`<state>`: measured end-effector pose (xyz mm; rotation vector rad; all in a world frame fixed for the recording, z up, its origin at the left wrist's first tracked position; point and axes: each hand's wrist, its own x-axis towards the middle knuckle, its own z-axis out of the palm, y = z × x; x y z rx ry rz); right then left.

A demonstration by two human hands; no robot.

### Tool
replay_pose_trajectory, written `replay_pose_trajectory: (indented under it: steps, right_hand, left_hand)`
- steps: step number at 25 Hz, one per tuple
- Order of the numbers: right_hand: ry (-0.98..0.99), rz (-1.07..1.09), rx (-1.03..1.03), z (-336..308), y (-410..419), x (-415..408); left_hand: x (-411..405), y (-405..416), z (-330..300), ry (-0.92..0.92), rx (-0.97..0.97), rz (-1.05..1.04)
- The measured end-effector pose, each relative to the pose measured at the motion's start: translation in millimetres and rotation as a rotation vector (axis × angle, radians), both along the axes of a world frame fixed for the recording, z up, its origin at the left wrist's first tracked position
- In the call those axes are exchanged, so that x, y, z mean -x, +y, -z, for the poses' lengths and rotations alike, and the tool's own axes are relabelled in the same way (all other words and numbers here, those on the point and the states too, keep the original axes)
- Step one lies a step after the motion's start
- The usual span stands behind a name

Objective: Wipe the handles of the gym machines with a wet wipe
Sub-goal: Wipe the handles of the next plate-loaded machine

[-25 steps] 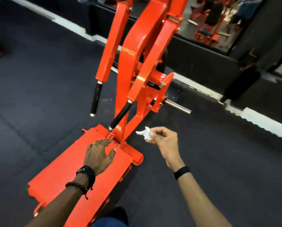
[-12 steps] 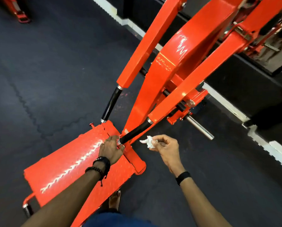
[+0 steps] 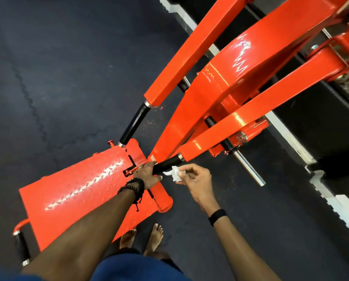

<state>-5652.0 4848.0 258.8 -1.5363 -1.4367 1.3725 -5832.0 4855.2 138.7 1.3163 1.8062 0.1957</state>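
Just starting: left hand (image 3: 147, 175) gripping near black rubber handle (image 3: 166, 164), right hand (image 3: 195, 179) pinching crumpled white wet wipe (image 3: 174, 173) against it; far black rubber handle (image 3: 134, 124) unwiped.

Both forearms are bare and sleeveless, the left wrist wearing a black beaded bracelet (image 3: 127, 188) beside a black strapped watch (image 3: 139, 184), the right wrist a plain black band (image 3: 217, 217), with dark blue shorts (image 3: 137, 267) and bare feet (image 3: 156, 236) below.

Bright overhead glare on the orange frame (image 3: 238, 57); wide-angle bending at edges.
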Motion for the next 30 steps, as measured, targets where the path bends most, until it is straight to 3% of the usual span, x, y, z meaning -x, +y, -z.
replay_pose_trajectory:
  steps: [10,19,24,30]
  right_hand:
    - [0.000,-0.107,-0.005,7,29,-11]
    - [-0.016,-0.171,-0.171,-9,6,2]
    - [-0.040,-0.076,-0.322,-23,-27,24]
    - [0.003,0.080,-0.524,-48,-79,59]
  left_hand:
    - [6,-12,3,0.143,-0.019,0.041]
    - [32,-48,-9,0.182,-0.021,-0.025]
    - [65,-77,-23,-0.068,-0.190,-0.135]
    - [117,-128,-78,-0.183,-0.311,-0.092]
